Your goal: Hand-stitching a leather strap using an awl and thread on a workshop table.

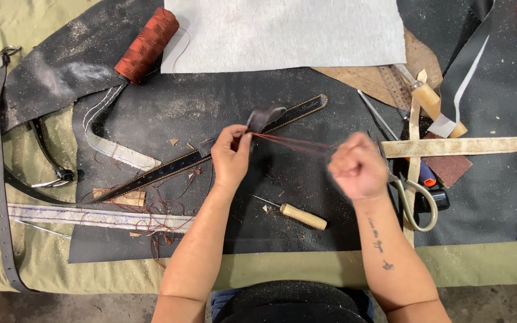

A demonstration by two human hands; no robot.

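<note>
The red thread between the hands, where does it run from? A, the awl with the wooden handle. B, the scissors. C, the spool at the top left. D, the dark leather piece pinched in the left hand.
D: the red thread stretches taut from the dark leather piece pinched by the left hand across to the closed right hand.

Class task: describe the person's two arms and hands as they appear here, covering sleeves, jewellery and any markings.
Both forearms are bare, with no sleeves in view. The left hand and right hand wear no gloves, and no rings or watch can be seen. The right forearm bears small dark tattoos: a line of script and a small symbol below it.
</note>
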